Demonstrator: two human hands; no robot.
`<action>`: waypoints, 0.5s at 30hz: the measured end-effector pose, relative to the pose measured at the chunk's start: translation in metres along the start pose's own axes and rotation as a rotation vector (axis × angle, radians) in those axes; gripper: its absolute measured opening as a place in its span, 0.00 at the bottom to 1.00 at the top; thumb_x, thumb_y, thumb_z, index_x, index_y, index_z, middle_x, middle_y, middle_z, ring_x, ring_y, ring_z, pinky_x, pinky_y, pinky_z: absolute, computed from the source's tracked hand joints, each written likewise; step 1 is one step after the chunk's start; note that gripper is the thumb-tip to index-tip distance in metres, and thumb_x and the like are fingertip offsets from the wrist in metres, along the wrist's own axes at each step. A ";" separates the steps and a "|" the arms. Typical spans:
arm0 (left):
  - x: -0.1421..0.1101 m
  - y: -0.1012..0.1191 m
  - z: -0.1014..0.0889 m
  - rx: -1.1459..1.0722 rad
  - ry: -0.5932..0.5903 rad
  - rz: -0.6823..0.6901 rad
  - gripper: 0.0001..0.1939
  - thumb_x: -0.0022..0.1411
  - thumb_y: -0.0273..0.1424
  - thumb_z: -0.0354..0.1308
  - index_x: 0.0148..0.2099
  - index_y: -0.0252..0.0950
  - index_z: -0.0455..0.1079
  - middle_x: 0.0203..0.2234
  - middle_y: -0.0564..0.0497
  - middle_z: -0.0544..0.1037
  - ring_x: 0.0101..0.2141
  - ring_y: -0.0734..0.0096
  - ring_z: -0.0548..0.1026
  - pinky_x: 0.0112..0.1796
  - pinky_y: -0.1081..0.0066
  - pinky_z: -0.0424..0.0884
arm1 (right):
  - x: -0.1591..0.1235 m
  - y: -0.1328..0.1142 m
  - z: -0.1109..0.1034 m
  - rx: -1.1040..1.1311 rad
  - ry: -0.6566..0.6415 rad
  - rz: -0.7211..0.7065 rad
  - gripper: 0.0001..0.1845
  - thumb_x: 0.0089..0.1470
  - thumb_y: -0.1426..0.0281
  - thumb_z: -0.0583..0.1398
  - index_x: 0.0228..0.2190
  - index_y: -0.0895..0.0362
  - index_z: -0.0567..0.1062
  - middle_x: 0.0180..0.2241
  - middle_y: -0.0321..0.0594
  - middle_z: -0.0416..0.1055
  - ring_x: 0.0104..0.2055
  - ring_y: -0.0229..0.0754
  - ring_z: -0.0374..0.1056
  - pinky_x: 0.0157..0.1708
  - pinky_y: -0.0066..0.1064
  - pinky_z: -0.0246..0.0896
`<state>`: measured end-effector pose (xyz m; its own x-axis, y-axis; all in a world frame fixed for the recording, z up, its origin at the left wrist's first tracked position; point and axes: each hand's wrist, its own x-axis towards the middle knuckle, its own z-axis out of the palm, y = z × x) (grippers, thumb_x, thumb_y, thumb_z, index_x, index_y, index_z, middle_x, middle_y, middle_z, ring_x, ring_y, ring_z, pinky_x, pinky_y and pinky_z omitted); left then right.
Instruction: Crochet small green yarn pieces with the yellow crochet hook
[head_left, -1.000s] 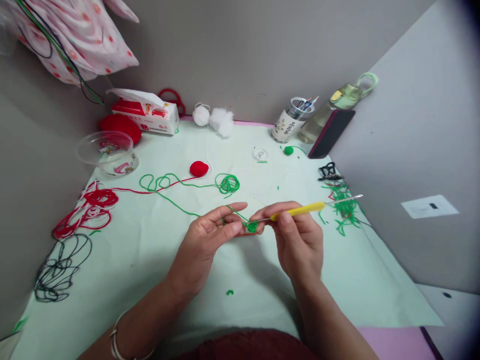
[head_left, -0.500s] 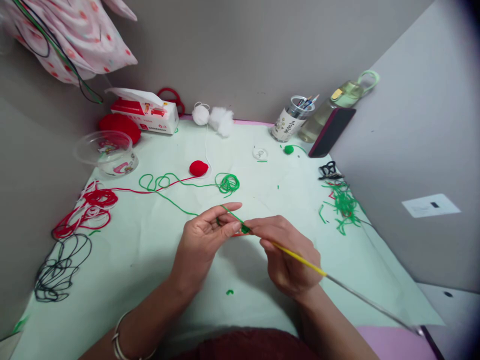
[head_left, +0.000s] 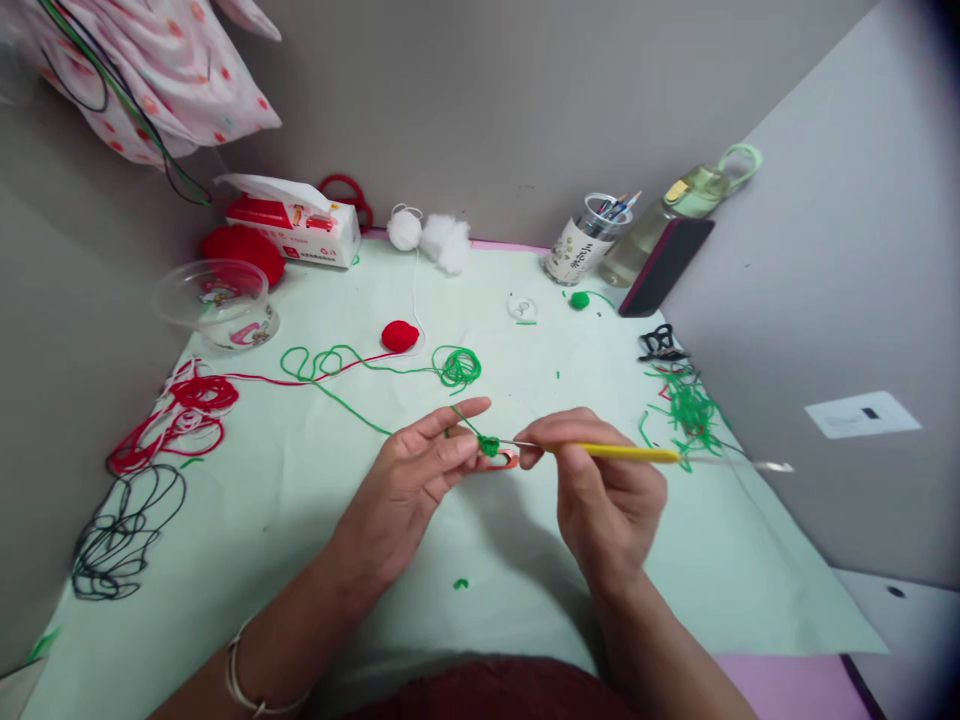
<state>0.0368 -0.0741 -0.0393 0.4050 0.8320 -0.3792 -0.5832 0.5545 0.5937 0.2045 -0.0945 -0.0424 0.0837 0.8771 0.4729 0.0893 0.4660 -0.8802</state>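
Note:
Between the thumb and fingers of my left hand [head_left: 424,460] is a small green crocheted piece [head_left: 489,446]. Green yarn [head_left: 352,410] runs over my raised left index finger and back to a loose coil [head_left: 457,368] on the table. My right hand [head_left: 611,480] is closed round the yellow handle of a crochet hook [head_left: 626,453], whose thin metal tip reaches the green piece. An orange-rimmed loop [head_left: 504,460] shows just below the piece, partly behind my left fingers; I cannot tell exactly what it is.
At left lie red and white yarn [head_left: 199,395], dark cord [head_left: 127,535] and a clear plastic tub [head_left: 244,325]. A tissue pack [head_left: 319,235] stands behind. Toward the right are a pen holder [head_left: 577,245], a bottle [head_left: 637,245], a phone [head_left: 667,268] and green yarn scraps [head_left: 690,405].
My right hand has turned, swinging the hook's rear end upward so it lies nearly level. My right fingers have drawn back from the left hand, exposing the metal shaft and orange-rimmed loop.

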 end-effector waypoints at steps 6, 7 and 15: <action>-0.001 -0.005 0.001 0.166 -0.061 0.085 0.15 0.61 0.31 0.70 0.51 0.43 0.82 0.33 0.54 0.79 0.42 0.67 0.79 0.53 0.66 0.69 | 0.006 0.000 0.003 0.011 -0.086 0.061 0.12 0.67 0.73 0.60 0.42 0.49 0.84 0.40 0.40 0.81 0.45 0.45 0.76 0.43 0.39 0.74; -0.001 -0.005 0.000 0.187 -0.055 0.090 0.15 0.62 0.32 0.70 0.51 0.43 0.82 0.34 0.53 0.80 0.42 0.67 0.79 0.53 0.66 0.69 | 0.006 -0.001 0.003 0.002 -0.087 0.058 0.12 0.67 0.73 0.60 0.43 0.49 0.84 0.40 0.40 0.81 0.44 0.44 0.77 0.42 0.39 0.74; 0.001 -0.009 0.003 0.080 0.014 0.032 0.20 0.61 0.32 0.71 0.55 0.43 0.80 0.33 0.54 0.79 0.39 0.71 0.78 0.51 0.67 0.70 | -0.005 -0.001 0.002 -0.432 -0.143 -0.172 0.19 0.61 0.78 0.64 0.48 0.44 0.83 0.46 0.42 0.81 0.44 0.46 0.78 0.38 0.38 0.76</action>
<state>0.0443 -0.0780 -0.0432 0.3764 0.8498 -0.3689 -0.5375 0.5247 0.6601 0.2015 -0.0991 -0.0436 -0.1031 0.8131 0.5730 0.4964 0.5412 -0.6787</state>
